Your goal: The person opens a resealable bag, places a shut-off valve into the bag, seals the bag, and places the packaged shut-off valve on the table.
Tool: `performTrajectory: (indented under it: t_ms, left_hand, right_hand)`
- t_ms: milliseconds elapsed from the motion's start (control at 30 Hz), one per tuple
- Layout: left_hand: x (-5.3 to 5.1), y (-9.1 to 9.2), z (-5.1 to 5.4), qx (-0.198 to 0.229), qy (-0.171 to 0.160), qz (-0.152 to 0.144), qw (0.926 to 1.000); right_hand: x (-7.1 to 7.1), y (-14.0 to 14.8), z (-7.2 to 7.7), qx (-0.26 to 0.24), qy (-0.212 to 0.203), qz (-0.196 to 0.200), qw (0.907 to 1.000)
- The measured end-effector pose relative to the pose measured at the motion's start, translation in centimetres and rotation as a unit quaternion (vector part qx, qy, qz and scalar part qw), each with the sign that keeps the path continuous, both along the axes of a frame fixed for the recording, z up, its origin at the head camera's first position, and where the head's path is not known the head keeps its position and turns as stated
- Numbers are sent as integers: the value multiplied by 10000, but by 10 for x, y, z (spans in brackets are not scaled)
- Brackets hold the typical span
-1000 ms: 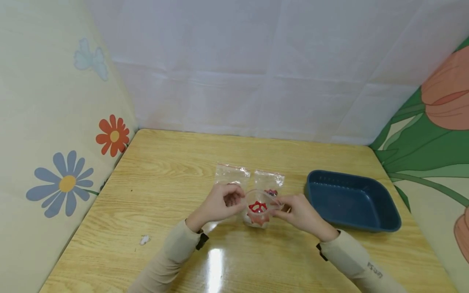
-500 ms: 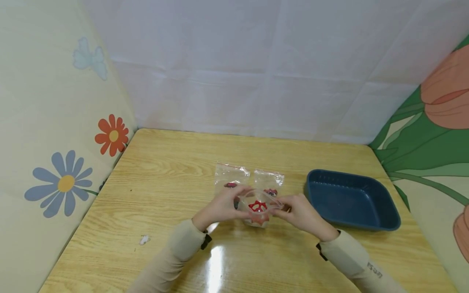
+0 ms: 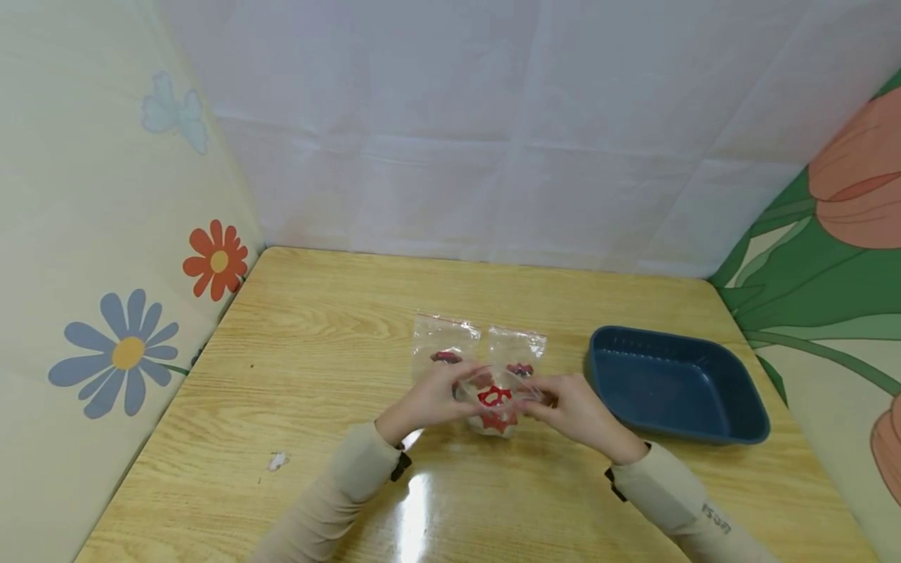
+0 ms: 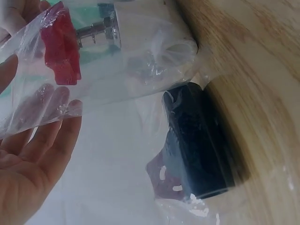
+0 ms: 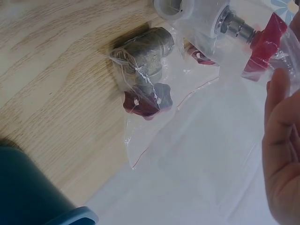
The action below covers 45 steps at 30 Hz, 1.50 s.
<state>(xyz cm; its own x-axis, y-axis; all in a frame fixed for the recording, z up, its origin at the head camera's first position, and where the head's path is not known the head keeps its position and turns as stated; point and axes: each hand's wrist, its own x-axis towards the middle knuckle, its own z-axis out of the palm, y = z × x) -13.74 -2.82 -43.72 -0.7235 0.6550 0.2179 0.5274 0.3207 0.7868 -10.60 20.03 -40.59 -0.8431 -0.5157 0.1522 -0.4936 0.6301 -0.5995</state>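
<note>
A clear zip bag (image 3: 486,428) stands upright at the middle of the table, its mouth spread. Inside is a valve with a white body (image 4: 143,33), a metal stem and a red handwheel (image 4: 62,49). My left hand (image 3: 431,396) holds the left side of the bag's mouth between thumb and fingers. On the opposite side, my right hand (image 3: 576,408) pinches the rim. Behind lie two more bagged valves: a black one (image 4: 199,140) with a reddish handwheel at left, and a brass-coloured one (image 5: 146,56) with a dark red handwheel at right.
A dark blue plastic basin (image 3: 676,387) stands on the table to the right of my right hand. The wooden table (image 3: 338,313) meets a white cloth (image 3: 450,188) at the back. Flower-printed panels flank both sides. A small white mark (image 3: 278,461) is at the table's left.
My left hand has shifted right, its thumb and fingers moving further over the left edge of the bag's mouth. The opening has narrowed slightly. My right hand has stayed nearly still.
</note>
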Motion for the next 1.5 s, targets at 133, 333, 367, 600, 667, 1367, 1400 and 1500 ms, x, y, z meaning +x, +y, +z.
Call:
performTrajectory:
  t_ms: [133, 333, 367, 600, 667, 1367, 1400, 1500]
  left_hand:
    - [0, 1, -2, 199, 204, 28, 9996]
    - [-1, 2, -4, 566, 311, 279, 9975]
    - [-1, 2, -5, 600, 350, 318, 9971]
    - [-2, 2, -4, 733, 388, 380, 9958]
    - [-2, 1, -4, 753, 367, 371, 9958]
    - [-5, -4, -8, 966, 476, 115, 9941]
    - [-5, -5, -7, 938, 481, 111, 9944]
    - [-5, -8, -7, 805, 492, 144, 9954]
  right_hand:
    - [0, 0, 0, -128, 87, 60, 9999]
    - [1, 1, 1, -288, 157, 61, 9994]
    - [1, 1, 2, -290, 149, 52, 9995]
    - [1, 2, 3, -189, 5, -60, 9998]
    - [1, 3, 3, -178, 7, -72, 9998]
    - [2, 10, -1, -101, 463, -297, 9984]
    - [2, 11, 0, -106, 469, -285, 9984]
    - [1, 12, 0, -118, 507, -265, 9983]
